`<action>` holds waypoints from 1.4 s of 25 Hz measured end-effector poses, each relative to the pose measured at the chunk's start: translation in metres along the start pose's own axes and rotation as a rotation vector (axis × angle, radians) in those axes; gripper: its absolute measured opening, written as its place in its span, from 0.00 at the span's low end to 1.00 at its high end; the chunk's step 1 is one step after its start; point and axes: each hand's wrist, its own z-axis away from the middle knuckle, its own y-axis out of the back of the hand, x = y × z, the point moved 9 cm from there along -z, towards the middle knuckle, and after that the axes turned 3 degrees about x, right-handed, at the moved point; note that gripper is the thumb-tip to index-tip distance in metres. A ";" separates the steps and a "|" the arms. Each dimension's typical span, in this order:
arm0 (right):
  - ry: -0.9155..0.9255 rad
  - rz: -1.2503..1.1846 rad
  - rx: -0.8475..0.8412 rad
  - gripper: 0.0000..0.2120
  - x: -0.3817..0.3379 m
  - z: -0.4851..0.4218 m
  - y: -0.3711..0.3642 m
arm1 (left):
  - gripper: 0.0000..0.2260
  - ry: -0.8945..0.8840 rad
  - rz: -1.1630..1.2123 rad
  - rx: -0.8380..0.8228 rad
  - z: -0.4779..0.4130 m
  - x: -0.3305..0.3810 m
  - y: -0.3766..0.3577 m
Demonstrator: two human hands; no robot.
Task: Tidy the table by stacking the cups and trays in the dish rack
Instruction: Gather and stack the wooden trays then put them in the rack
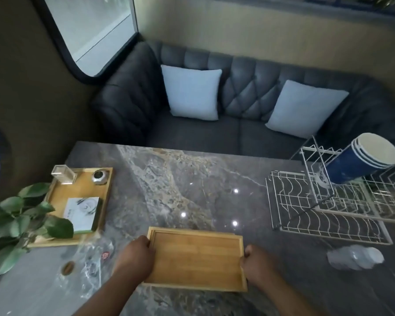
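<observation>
A stack of bamboo trays [195, 258] lies at the near middle of the marble table. My left hand [136, 255] grips its left edge and my right hand [257, 264] grips its right edge. A white wire dish rack [328, 215] stands at the right side of the table. A stack of blue paper cups [363, 160] lies tilted in the rack's upper tier, mouths facing right. A second, larger bamboo tray [59, 195] rests at the left, holding a clear box, a small dark jar and a white booklet.
A leafy plant [21, 222] overhangs the near left corner. Crumpled clear plastic [94, 258] lies left of my left hand. A clear plastic bottle [356, 257] lies near the rack's front. A grey sofa with two white cushions [193, 92] sits behind the table.
</observation>
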 end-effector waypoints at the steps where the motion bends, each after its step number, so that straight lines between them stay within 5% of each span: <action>1: -0.013 0.009 0.009 0.12 -0.002 -0.001 -0.004 | 0.09 -0.010 0.004 -0.003 -0.003 0.000 0.001; 12: -0.071 0.024 0.110 0.13 -0.010 -0.011 -0.028 | 0.01 -0.104 0.024 -0.087 -0.012 -0.007 -0.002; 16: -0.081 -0.006 0.044 0.08 -0.009 -0.011 -0.043 | 0.04 -0.060 0.128 -0.096 -0.010 -0.019 -0.019; 20: -0.061 -0.016 0.005 0.17 -0.012 -0.007 -0.062 | 0.10 0.081 0.335 -0.190 -0.016 -0.028 -0.039; 29: -0.130 -0.210 -0.208 0.19 -0.001 -0.013 -0.081 | 0.22 0.392 0.796 -0.260 -0.003 -0.024 -0.055; 35: -0.070 -0.365 -0.209 0.16 0.025 -0.032 -0.064 | 0.27 0.315 0.855 -0.448 0.010 0.004 -0.053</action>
